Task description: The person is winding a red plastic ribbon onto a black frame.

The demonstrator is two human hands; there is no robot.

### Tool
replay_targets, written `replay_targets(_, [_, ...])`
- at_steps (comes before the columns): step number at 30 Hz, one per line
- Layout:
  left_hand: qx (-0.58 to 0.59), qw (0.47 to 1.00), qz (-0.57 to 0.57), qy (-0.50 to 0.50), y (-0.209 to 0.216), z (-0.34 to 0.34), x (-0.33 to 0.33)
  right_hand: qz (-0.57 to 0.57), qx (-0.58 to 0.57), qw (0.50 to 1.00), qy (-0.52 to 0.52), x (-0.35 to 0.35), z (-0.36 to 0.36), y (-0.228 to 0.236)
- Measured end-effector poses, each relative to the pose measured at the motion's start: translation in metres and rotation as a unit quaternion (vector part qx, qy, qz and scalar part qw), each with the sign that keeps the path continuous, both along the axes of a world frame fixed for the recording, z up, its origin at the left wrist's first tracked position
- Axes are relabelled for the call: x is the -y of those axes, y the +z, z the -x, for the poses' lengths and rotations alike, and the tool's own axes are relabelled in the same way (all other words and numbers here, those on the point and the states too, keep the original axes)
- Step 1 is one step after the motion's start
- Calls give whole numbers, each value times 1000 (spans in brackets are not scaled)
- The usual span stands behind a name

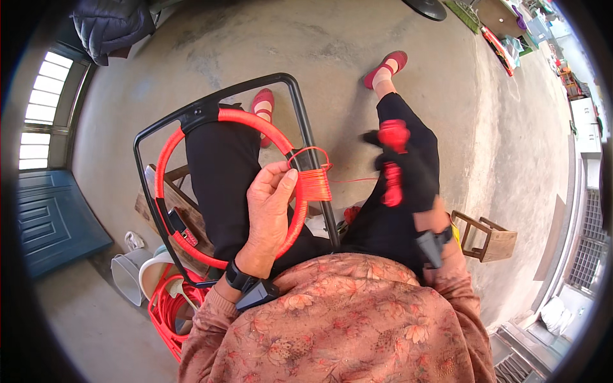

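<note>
A round hoop wound in red cord (167, 153) sits inside a black metal frame (249, 83) across my left thigh. At the hoop's right side, flat rows of red cord (315, 185) bind it to the frame's bar, and a loose loop stands up above them. My left hand (271, 195) is bare and closed, thumb and fingers pinching the cord beside this binding. Over my right thigh is my right hand (408, 169), in a black glove with red patches; motion smears its fingers. A thin strand of cord stretches from the binding toward it.
On the left stand a wooden stool (150, 204), a grey bucket (126, 271) and a red basket (169, 313) with coiled red cord. Another small wooden stool (491, 239) is at the right. A broom (463, 14) lies at the far right, near scattered goods.
</note>
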State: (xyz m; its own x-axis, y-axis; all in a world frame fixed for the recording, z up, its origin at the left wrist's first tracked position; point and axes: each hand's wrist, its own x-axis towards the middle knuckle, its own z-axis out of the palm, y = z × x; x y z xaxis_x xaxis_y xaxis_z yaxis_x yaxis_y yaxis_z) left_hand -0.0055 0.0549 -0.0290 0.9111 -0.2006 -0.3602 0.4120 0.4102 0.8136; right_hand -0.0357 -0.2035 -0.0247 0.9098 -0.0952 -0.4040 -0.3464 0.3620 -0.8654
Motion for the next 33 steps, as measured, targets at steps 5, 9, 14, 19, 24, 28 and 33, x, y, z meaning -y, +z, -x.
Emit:
replay_targets(5, [1,1000,-12,-5,1,-1,3,59,-43,970,232,-42,-24,-1])
replay_targets(9, [4,1000,-22,5,5,-1,6,14,-29,987,159,-36,-23,17])
replay_targets(14, [1,999,-53,4,2,-1,6,-35,-32,984,169,-59,-25,45])
replay_targets(19, [21,996,-77,-38,-1,1,4,89,67,969,219,-55,-7,45])
replay_targets(24, [-54,998,-12,-31,3,-3,4,553,233,792,115,11,43,47])
replay_targets(28, [-44,998,-30,-20,-1,-1,5,614,198,748,156,62,103,5])
replay_targets(33, [-23,996,-50,-74,-8,3,6,308,88,828,460,-32,11,-3])
